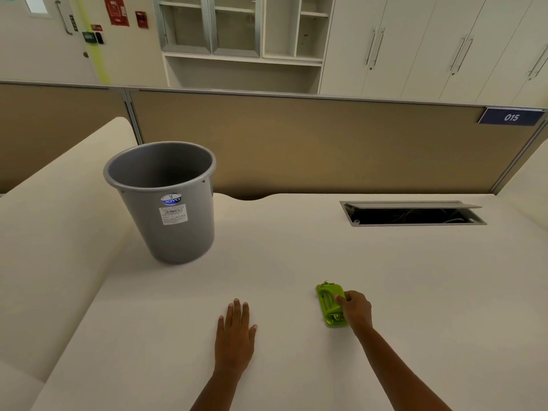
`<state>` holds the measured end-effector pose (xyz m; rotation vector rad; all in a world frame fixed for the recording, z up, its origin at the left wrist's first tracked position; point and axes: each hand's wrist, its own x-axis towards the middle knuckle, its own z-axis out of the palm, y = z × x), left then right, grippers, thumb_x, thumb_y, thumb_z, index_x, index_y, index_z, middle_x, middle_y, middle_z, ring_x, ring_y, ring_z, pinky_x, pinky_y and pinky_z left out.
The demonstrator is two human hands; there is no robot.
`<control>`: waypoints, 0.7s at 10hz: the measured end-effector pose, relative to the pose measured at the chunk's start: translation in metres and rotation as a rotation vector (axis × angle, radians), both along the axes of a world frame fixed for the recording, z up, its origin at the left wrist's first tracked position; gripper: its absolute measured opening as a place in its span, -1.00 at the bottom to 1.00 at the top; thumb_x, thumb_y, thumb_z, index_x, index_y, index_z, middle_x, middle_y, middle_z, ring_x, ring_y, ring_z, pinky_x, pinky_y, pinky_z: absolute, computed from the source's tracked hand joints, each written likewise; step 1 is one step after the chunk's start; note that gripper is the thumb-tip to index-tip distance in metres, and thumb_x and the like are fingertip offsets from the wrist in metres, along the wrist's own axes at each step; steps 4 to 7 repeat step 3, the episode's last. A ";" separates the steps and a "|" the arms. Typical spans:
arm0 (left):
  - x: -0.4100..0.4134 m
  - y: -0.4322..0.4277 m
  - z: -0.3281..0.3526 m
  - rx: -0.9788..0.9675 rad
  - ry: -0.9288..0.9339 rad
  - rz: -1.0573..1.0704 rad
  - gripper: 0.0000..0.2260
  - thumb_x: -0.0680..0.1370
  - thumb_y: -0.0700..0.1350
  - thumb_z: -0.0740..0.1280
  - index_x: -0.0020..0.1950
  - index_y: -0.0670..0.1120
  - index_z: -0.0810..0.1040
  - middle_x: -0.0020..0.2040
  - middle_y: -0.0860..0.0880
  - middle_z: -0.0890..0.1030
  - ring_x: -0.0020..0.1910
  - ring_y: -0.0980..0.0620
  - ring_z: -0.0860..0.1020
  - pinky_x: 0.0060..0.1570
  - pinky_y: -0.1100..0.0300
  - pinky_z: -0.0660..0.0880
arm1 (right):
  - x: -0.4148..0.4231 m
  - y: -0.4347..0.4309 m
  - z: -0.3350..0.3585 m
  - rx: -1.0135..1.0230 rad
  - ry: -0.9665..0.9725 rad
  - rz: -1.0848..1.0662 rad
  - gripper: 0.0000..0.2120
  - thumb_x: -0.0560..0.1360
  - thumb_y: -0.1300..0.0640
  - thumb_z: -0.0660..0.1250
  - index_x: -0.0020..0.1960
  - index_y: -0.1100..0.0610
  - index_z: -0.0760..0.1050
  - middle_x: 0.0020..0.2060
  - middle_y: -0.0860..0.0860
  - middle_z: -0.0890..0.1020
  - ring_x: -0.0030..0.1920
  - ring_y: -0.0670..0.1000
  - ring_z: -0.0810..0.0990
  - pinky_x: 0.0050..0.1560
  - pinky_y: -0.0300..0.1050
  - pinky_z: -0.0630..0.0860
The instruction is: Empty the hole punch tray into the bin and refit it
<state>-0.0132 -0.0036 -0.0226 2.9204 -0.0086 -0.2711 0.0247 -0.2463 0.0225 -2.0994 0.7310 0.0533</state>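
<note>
A small lime-green hole punch point(329, 304) lies on the cream desk point(296, 262), right of centre and near me. My right hand point(355, 310) rests against its right side, fingers curled onto its top edge. My left hand point(235, 336) lies flat on the desk, palm down, fingers apart, holding nothing. A grey plastic bin point(166, 203) with a white label stands upright on the desk at the back left, well apart from both hands. Its inside looks bare as far as I can see. The punch's tray is not visible from here.
An open cable hatch point(412, 213) is set into the desk at the back right. A tan partition point(296, 143) with a blue "015" plate point(511, 117) closes off the far edge. The desk's left side curves into a second wing point(59, 218).
</note>
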 end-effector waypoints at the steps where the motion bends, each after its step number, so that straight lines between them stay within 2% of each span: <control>1: -0.001 -0.001 -0.002 0.047 -0.003 -0.013 -0.46 0.58 0.11 -0.31 0.52 -0.09 -0.17 0.56 -0.11 -0.12 0.54 -0.05 -0.10 0.50 0.07 -0.08 | -0.005 0.006 0.002 -0.041 -0.023 0.002 -0.69 0.52 0.17 0.25 0.21 0.30 0.46 0.14 0.27 0.57 0.17 0.23 0.52 0.09 -0.04 0.44; 2: -0.002 0.000 0.011 0.009 -0.030 0.009 -0.07 0.31 0.18 -0.67 0.51 -0.14 0.04 0.53 -0.19 0.06 0.51 -0.13 0.11 0.46 0.02 0.12 | -0.010 0.015 0.002 -0.159 -0.130 0.058 -0.58 0.55 0.14 0.19 0.38 0.23 0.30 0.33 0.21 0.42 0.37 0.17 0.34 0.28 0.02 0.35; 3: -0.006 -0.002 0.026 0.012 -0.093 0.012 -0.10 0.51 0.14 -0.52 0.24 -0.22 0.52 0.26 -0.23 0.54 0.20 -0.17 0.56 0.09 -0.05 0.53 | -0.018 0.032 0.000 -0.325 -0.249 0.192 -0.56 0.58 0.09 0.12 0.41 0.21 0.26 0.43 0.16 0.32 0.48 0.10 0.19 0.39 -0.04 0.26; 7: -0.006 -0.002 0.026 0.012 -0.093 0.012 -0.10 0.51 0.14 -0.52 0.24 -0.22 0.52 0.26 -0.23 0.54 0.20 -0.17 0.56 0.09 -0.05 0.53 | -0.018 0.032 0.000 -0.325 -0.249 0.192 -0.56 0.58 0.09 0.12 0.41 0.21 0.26 0.43 0.16 0.32 0.48 0.10 0.19 0.39 -0.04 0.26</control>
